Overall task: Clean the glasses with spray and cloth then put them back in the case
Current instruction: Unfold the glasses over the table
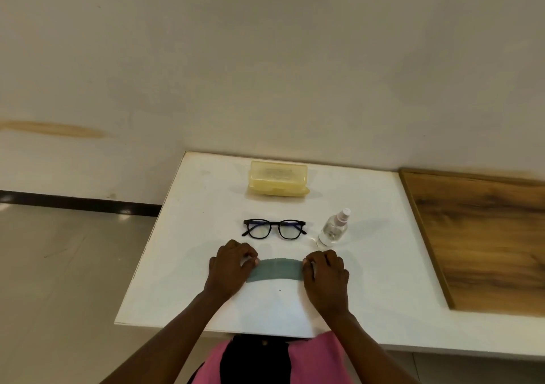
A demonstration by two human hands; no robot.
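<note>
Both hands on green cloth (275, 269), laid flat on white table (188, 265) near front edge: left hand (231, 265) pinching its left end, right hand (324, 271) pinching right end, fingers curled. Glasses (274, 229) just beyond cloth, arms open, untouched. Spray bottle (333, 229) upright, right of glasses. Yellow case (278, 182) further back, closed. Probably preparation step: cloth being spread or folded. Next likely: freeing one hand, reaching for bottle, spraying lenses.
</note>
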